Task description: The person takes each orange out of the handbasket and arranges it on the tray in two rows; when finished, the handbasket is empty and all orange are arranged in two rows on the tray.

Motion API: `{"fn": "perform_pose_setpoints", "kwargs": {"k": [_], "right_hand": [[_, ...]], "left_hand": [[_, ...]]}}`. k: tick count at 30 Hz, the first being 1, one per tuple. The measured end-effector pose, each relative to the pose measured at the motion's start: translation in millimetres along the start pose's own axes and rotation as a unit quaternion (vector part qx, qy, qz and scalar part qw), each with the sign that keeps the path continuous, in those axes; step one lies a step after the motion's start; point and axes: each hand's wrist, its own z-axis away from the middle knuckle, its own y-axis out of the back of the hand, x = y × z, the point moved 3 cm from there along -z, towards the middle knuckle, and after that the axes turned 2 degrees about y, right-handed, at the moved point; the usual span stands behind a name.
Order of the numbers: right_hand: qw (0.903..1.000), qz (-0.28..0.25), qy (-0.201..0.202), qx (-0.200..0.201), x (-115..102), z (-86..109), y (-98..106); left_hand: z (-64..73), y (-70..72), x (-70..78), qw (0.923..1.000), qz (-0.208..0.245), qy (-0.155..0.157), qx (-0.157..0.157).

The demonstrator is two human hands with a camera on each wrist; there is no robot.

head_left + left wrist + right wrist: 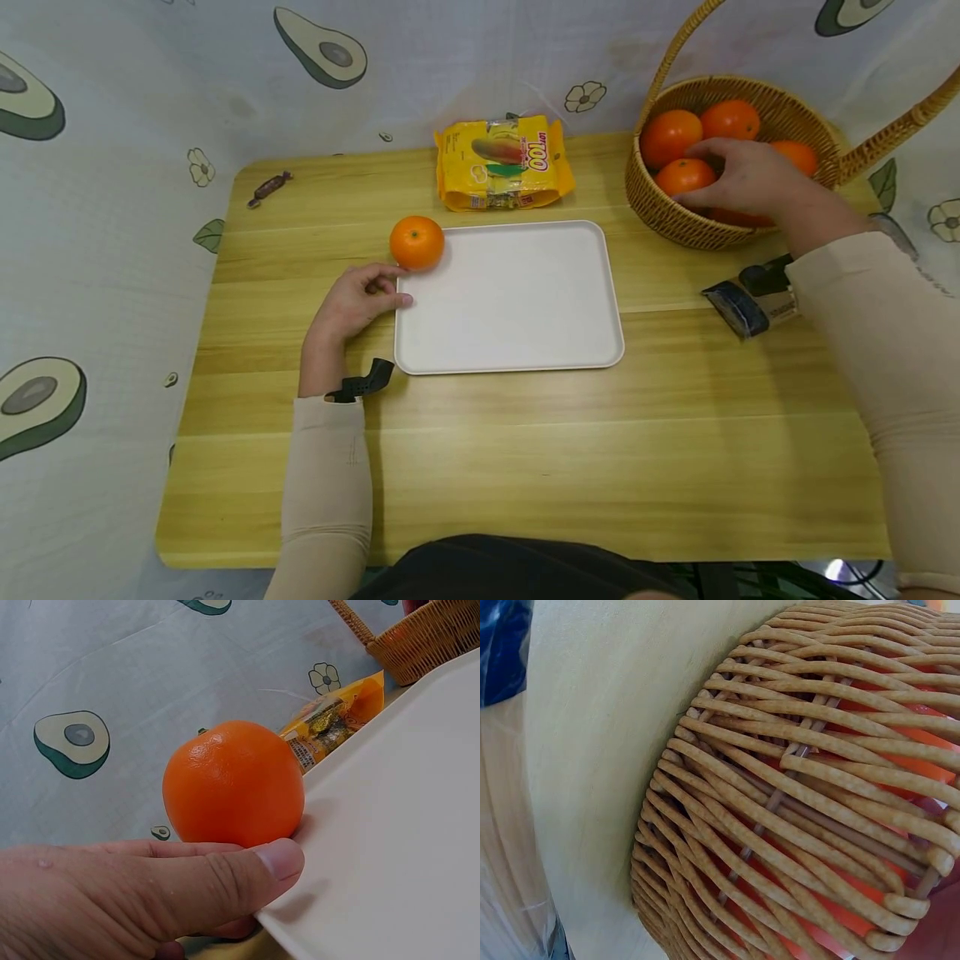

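Note:
An orange (417, 243) sits on the upper left corner of a white tray (517, 300). At the tray's left edge is my left hand (363, 300), its thumb over the rim and its index finger beside the orange. In the left wrist view a shadow lies apart below the thumb (277, 862). My right hand (750, 179) reaches into a wicker basket (675, 221) of several oranges. Its thumb and fingers are around the front left orange (684, 177). The right wrist view is mostly basket weave (802, 780), which hides most of that hand.
A yellow snack packet (502, 162) lies behind the tray. A small wrapped candy (268, 189) lies at the table's back left. Beneath the right forearm is a dark-and-brown packet (738, 308), partly hidden. The basket's tall handle (667, 58) arches above it.

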Motion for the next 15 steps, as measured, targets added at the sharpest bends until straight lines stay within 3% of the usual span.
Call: {"fn": "perform_pose_setpoints", "kwargs": {"k": [10, 15], "right_hand": [[0.9999, 0.002, 0.008, 0.008, -2.2, 2.1, 2.5], [0.9995, -0.011, 0.007, 0.03, -6.9, 7.3, 11.6]], "left_hand": [[-0.1, -0.2, -0.1, 1.0, 0.004, -0.001, 0.001], [-0.7, 0.2, 0.1, 1.0, 0.003, 0.001, -0.001]]}}
